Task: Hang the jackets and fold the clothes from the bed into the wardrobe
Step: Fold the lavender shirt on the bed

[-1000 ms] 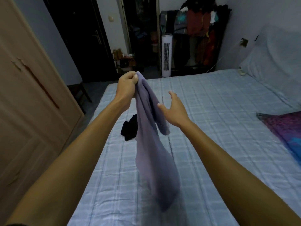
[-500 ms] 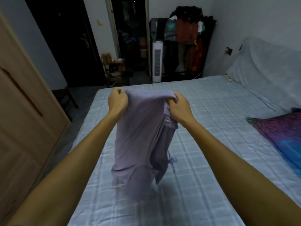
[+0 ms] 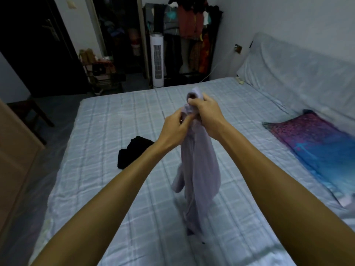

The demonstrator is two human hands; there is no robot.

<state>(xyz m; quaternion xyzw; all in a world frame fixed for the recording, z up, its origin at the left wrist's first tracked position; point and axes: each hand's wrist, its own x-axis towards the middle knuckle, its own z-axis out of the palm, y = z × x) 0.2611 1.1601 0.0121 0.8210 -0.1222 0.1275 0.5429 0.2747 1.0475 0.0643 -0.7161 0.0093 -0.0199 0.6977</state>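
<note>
A lilac garment (image 3: pixel 199 169) hangs bunched above the bed (image 3: pixel 107 131), its lower end touching the sheet. My left hand (image 3: pixel 173 127) pinches its upper edge. Just beside it and slightly higher, my right hand (image 3: pixel 206 112) grips the bunched top of the same garment. The two hands are nearly touching. A black piece of clothing (image 3: pixel 132 153) lies crumpled on the bed to the left, partly hidden by my left forearm.
The wooden wardrobe (image 3: pixel 17 150) stands along the left edge. A purple and blue cloth (image 3: pixel 317 146) lies on the bed at right. Behind the bed are a white tower fan (image 3: pixel 158 60), a rack of hanging clothes (image 3: pixel 186 25) and a dark door (image 3: pixel 32 45).
My hands have come together from holding the garment spread wide, so it now hangs in a narrow bunch. The black clothing is in view again.
</note>
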